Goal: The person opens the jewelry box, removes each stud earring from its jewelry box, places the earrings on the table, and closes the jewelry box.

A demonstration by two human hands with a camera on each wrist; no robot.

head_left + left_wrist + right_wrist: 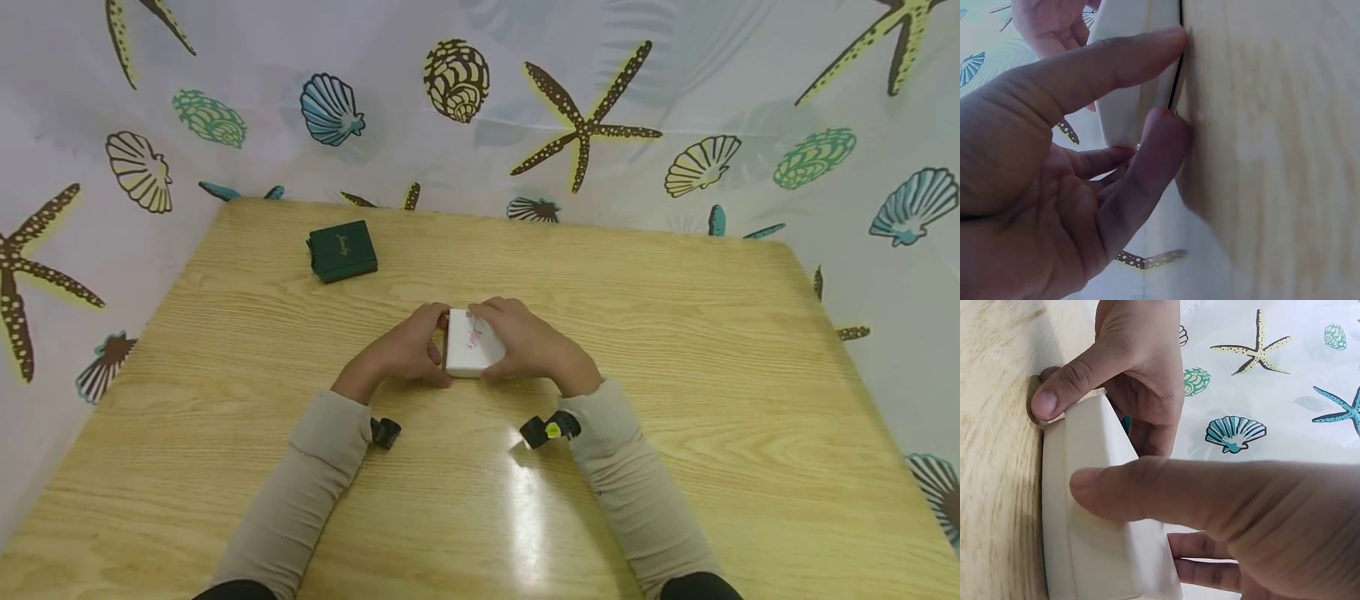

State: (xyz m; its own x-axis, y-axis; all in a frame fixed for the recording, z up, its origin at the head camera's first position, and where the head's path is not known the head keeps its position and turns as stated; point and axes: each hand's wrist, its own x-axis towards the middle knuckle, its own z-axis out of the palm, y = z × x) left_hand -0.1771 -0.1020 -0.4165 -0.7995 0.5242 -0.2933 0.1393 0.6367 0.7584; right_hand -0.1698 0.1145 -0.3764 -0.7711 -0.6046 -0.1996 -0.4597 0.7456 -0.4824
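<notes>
A small white box with a pink flower print on its top lies on the table, between the two hands. My left hand holds the box's left end, thumb at the near corner and fingers at the far one. From the right, my right hand grips it across the top, thumb on the near side and fingers on the far side. In the right wrist view, a seam runs along the side of the white box, low down near the table. The box's right end is mostly hidden by the right hand.
A dark green box with gold lettering lies at the back left of the wooden table. Behind the table hangs a white cloth printed with shells and starfish. Small black devices are strapped at both wrists.
</notes>
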